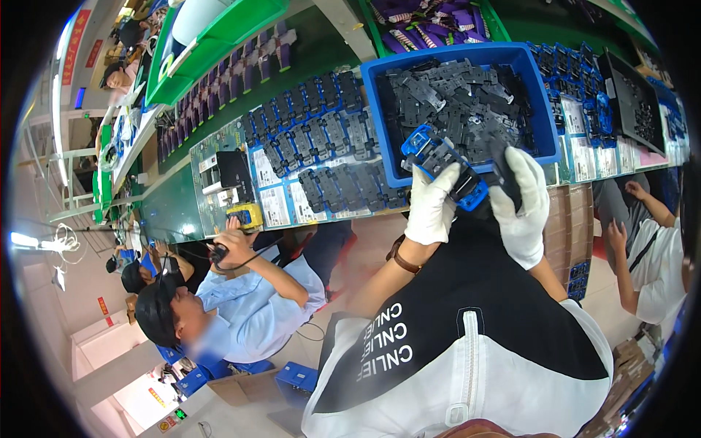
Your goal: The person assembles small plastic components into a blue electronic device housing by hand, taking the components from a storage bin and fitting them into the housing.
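My left hand (431, 208), in a white glove, is closed around a blue-and-black toy-car chassis (444, 162). The chassis is tilted over the near edge of a blue bin (461, 57). On its right, my gloved right hand (529, 208) has its thumb and fingers curled round a dark plastic piece (505, 164), slightly blurred. That piece is close beside the chassis; I cannot tell whether they touch. Loose black plastic plates (467, 98) fill the bin. Left of it, similar blue-and-black chassis (314, 142) stand in rows on the bench.
At left, a co-worker in a light blue shirt (248, 306) handles a yellow device (247, 215). Another person (657, 270) sits at right. Purple parts lie in a green tray (496, 22) behind the bin. A black tray (631, 102) stands at the right.
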Demonstrator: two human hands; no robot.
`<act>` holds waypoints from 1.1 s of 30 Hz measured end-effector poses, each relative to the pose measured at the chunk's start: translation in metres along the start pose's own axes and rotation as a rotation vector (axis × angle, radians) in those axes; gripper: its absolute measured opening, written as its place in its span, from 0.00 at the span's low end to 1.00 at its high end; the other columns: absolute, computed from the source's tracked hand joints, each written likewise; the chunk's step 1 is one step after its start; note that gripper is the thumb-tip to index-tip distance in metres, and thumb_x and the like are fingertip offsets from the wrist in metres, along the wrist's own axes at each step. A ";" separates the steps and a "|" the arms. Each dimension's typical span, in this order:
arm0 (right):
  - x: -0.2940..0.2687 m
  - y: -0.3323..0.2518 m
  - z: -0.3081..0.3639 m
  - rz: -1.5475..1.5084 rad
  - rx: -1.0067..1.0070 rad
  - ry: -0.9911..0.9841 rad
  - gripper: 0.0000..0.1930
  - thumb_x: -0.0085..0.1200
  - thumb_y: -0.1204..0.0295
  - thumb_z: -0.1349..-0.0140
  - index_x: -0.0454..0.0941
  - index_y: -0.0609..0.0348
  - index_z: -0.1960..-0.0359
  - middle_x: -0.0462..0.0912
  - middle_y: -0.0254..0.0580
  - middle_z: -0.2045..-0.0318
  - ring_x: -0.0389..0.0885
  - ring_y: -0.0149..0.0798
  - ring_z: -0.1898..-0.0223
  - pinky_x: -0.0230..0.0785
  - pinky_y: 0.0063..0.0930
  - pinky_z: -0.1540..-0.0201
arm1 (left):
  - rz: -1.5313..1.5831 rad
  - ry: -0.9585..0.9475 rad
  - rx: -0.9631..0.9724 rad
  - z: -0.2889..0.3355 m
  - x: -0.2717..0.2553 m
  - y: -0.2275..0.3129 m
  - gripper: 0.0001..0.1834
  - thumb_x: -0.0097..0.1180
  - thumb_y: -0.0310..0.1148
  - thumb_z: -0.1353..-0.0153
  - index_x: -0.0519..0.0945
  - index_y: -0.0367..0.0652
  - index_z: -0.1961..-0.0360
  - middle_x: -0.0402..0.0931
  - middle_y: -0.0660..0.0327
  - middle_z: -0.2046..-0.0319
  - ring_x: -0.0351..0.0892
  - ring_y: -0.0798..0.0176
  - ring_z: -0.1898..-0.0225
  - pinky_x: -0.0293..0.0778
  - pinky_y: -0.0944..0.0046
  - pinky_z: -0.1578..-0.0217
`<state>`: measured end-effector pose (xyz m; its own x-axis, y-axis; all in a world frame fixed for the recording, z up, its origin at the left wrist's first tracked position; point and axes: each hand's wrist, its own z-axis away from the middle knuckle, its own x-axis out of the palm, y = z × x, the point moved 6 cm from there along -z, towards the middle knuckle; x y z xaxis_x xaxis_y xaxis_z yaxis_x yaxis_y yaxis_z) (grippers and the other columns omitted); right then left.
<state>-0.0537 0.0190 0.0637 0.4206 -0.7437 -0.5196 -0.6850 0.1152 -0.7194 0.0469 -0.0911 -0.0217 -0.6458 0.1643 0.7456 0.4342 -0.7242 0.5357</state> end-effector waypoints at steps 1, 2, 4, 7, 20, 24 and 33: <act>-0.001 -0.005 0.002 -0.012 -0.078 0.000 0.27 0.65 0.72 0.52 0.73 0.60 0.47 0.76 0.51 0.51 0.76 0.54 0.53 0.70 0.39 0.50 | 0.002 0.001 0.003 0.001 0.000 0.000 0.25 0.56 0.20 0.41 0.69 0.47 0.43 0.75 0.63 0.54 0.76 0.67 0.54 0.73 0.62 0.49; -0.004 -0.011 0.003 -0.024 -0.157 0.001 0.27 0.66 0.71 0.55 0.74 0.59 0.50 0.77 0.51 0.52 0.77 0.54 0.54 0.71 0.39 0.51 | 0.041 0.007 -0.027 0.003 0.000 -0.001 0.22 0.55 0.23 0.39 0.69 0.48 0.43 0.75 0.64 0.54 0.76 0.67 0.54 0.73 0.62 0.50; 0.005 -0.037 -0.002 0.119 -0.412 -0.101 0.28 0.69 0.72 0.62 0.74 0.54 0.53 0.77 0.47 0.54 0.77 0.51 0.58 0.71 0.39 0.55 | 0.119 0.020 -0.085 0.008 0.003 -0.002 0.18 0.53 0.29 0.35 0.68 0.50 0.44 0.74 0.64 0.55 0.76 0.66 0.54 0.74 0.60 0.51; 0.025 -0.033 0.009 0.147 -0.466 -0.171 0.33 0.71 0.71 0.66 0.73 0.50 0.52 0.77 0.44 0.54 0.76 0.52 0.59 0.69 0.42 0.53 | 0.177 -0.081 -0.101 0.003 -0.010 -0.013 0.19 0.48 0.31 0.31 0.64 0.50 0.41 0.74 0.59 0.56 0.78 0.62 0.57 0.79 0.61 0.58; 0.012 -0.030 0.005 0.037 -0.389 -0.060 0.35 0.70 0.72 0.61 0.71 0.52 0.46 0.77 0.52 0.50 0.77 0.54 0.53 0.67 0.47 0.47 | 0.182 0.007 -0.028 -0.002 -0.013 -0.015 0.19 0.48 0.35 0.31 0.63 0.51 0.40 0.73 0.59 0.51 0.76 0.61 0.51 0.76 0.57 0.50; 0.024 -0.034 -0.007 0.212 -0.289 -0.110 0.33 0.67 0.74 0.60 0.74 0.51 0.46 0.76 0.48 0.53 0.75 0.54 0.54 0.67 0.45 0.49 | 0.215 -0.219 0.061 0.012 0.023 0.005 0.34 0.43 0.61 0.35 0.67 0.46 0.39 0.73 0.60 0.49 0.72 0.60 0.46 0.67 0.58 0.43; 0.044 -0.036 -0.005 0.296 -0.276 -0.167 0.27 0.65 0.71 0.55 0.77 0.54 0.48 0.75 0.48 0.51 0.76 0.51 0.51 0.68 0.42 0.48 | -0.033 -0.027 0.159 0.010 0.002 -0.007 0.20 0.50 0.36 0.31 0.65 0.50 0.41 0.72 0.64 0.51 0.71 0.68 0.49 0.70 0.65 0.47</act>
<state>-0.0135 -0.0213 0.0692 0.2575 -0.5858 -0.7684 -0.9141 0.1101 -0.3903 0.0490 -0.0787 -0.0199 -0.6455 0.2060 0.7355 0.5082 -0.6030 0.6149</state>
